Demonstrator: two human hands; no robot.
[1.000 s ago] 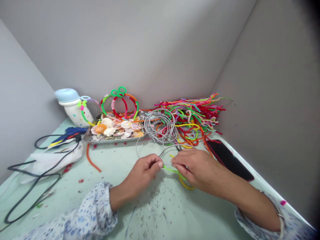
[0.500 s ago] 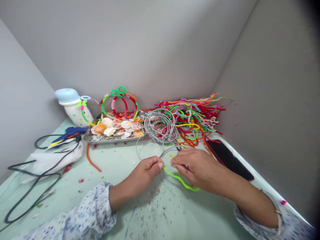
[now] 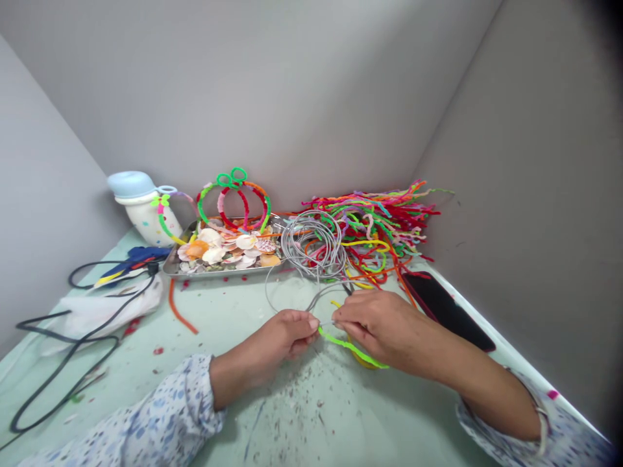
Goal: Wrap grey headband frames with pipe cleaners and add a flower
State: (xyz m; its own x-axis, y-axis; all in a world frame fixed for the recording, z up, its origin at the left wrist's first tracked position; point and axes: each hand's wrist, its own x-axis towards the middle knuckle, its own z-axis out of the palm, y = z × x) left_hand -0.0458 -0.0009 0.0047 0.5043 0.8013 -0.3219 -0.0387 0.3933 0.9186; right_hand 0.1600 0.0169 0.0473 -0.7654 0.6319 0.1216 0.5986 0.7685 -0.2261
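Observation:
My left hand (image 3: 287, 334) pinches one end of a lime-green pipe cleaner (image 3: 346, 344) together with a thin grey wire, between thumb and forefinger. The pipe cleaner's free part slants down to the right, under my right hand (image 3: 377, 324). That hand is closed in a pinch on the grey wire (image 3: 327, 323), a short stretch of which shows between both hands. Behind them lies a loose coil of grey wire (image 3: 311, 243), with strands running towards my fingers. Something yellow (image 3: 367, 363) shows below my right hand, mostly hidden, and dark tips of a tool show behind that hand.
A metal tray (image 3: 228, 275) of seashells holds headband-like hoops wrapped in pipe cleaners. Right of it sits a heap of coloured pipe cleaners (image 3: 384, 220). A phone (image 3: 450, 311) lies at right; a white bottle (image 3: 146, 217), black cable (image 3: 63, 340) and plastic bag (image 3: 107, 311) are at left.
My left hand has turned a little, its lower fingers now showing beneath the thumb. The lime-green pipe cleaner lies straighter, and more of the yellow thing shows. My right hand has hardly moved.

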